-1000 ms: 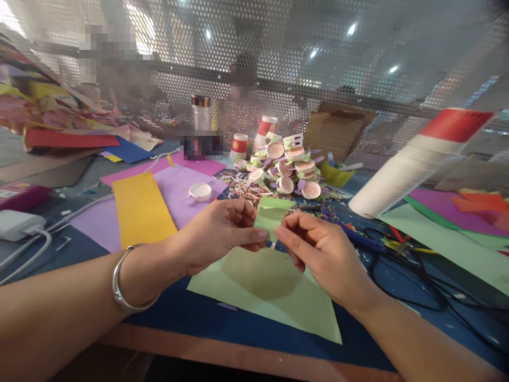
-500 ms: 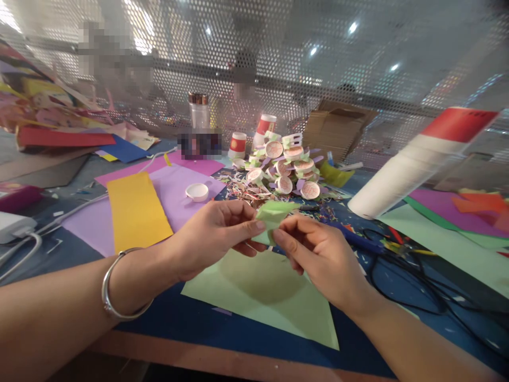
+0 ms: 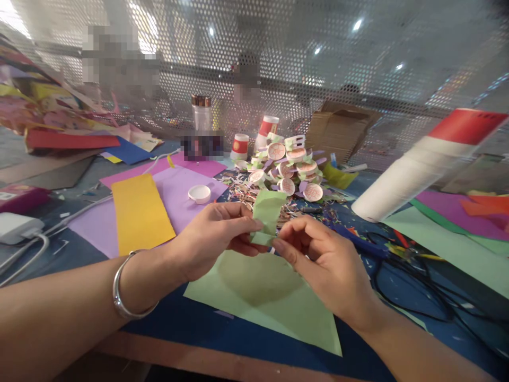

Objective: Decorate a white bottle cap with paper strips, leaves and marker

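A small strip of light green paper, creased near its lower end, is held up between my two hands above the table. My left hand pinches its left edge between thumb and fingers; a silver bangle circles that wrist. At the strip's lower right corner, the thumb and fingertips of my right hand close on the fold. Beneath both hands lies a larger light green sheet. Behind the strip, paper scraps cover part of the table.
Cut paper-cup pieces are heaped beyond my hands, with red-and-white cups behind. A tall cup stack leans at right, near black cables. Yellow paper, purple sheets and a white lid-like piece lie left.
The green strip has swung more upright, its upper end now standing above my fingers and a crease showing below. Both hands keep hold near the same place. The view has shifted slightly.
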Motion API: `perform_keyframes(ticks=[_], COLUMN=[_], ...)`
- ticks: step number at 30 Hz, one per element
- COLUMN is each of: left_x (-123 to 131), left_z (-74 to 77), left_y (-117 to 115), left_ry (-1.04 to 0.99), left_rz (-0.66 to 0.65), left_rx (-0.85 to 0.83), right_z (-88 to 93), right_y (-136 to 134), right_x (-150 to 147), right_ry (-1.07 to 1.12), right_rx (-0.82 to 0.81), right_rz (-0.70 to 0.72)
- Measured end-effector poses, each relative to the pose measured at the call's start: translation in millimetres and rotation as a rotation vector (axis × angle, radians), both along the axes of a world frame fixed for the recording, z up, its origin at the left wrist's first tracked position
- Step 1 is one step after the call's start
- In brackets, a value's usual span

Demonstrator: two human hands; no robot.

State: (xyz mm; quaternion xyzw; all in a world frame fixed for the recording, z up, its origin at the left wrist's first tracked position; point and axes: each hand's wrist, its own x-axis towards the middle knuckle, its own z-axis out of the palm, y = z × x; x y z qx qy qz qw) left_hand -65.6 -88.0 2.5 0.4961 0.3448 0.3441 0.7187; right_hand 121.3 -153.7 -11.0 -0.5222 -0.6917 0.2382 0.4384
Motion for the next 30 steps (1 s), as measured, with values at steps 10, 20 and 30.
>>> perform_keyframes(ticks=[10, 20, 30], left_x=[-4.2, -5.9, -4.0], left_z=[2.0, 1.7, 4.3], left_y=[1.5, 1.8, 3.3], left_ry=[0.207, 0.277, 0.137], left_rz=[-0.180, -0.265, -0.079], left_rx=[0.000, 0.087, 0.143], right_z=[0.3, 4.4, -0.5], right_y=[1.0, -0.9, -4.5], right_x=[2.0, -1.5, -1.2], right_ry=[0.023, 0.085, -0.024], right_rx=[0.110, -0.015, 0.227], right_rz=[-0.041, -0.003, -0.022])
